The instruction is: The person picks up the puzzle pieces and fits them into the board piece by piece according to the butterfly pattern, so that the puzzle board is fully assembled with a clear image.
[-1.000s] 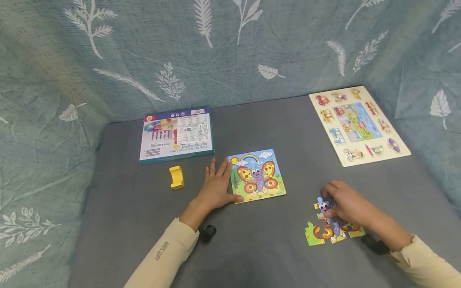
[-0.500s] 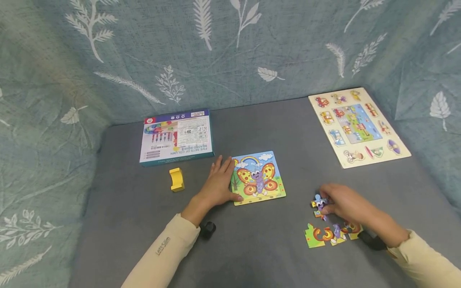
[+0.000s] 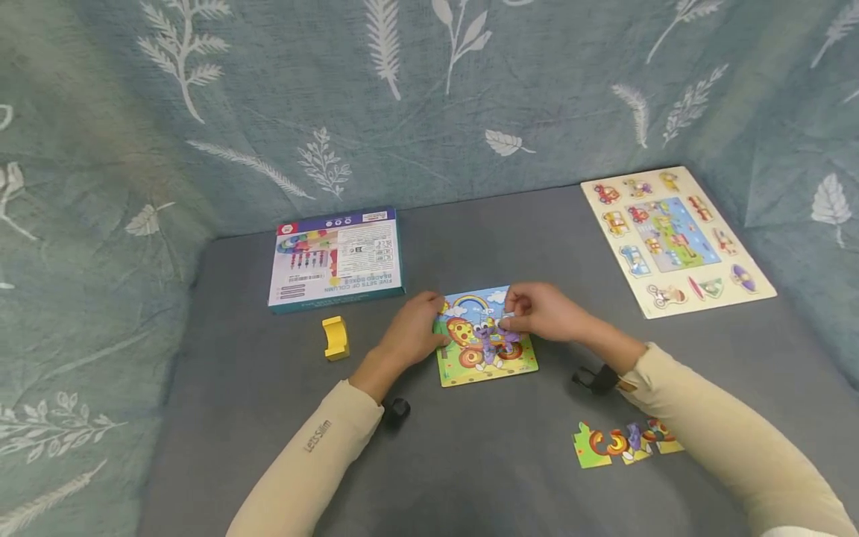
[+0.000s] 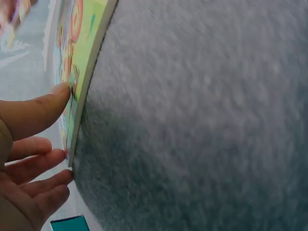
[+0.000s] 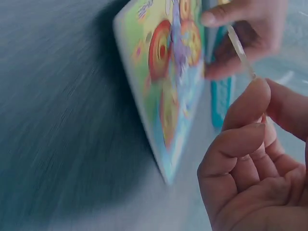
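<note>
My left hand (image 3: 411, 332) holds the left side of the square butterfly puzzle board (image 3: 463, 374). In the left wrist view the thumb lies on the face of the board (image 4: 86, 53), with fingertips at its edge. Above the board's right part, my right hand (image 3: 546, 313) pinches a puzzle piece (image 3: 511, 337) with purple on it. The right wrist view shows this piece (image 5: 240, 50) edge-on between thumb and fingers, apart from the board (image 5: 159, 91). More loose pieces (image 3: 590, 447) lie on the table at the lower right, partly beside my right sleeve.
A flat box (image 3: 335, 261) lies at the back left, with a yellow curved block (image 3: 336, 338) in front of it. At the back right is a wooden picture board (image 3: 678, 246). A leaf-patterned cloth (image 3: 429, 149) hangs behind the grey table (image 3: 470, 462).
My right hand has lifted a piece from the lower-right group and carried it up and left to over the butterfly board. The fingers of my left hand have drawn in at the board's side.
</note>
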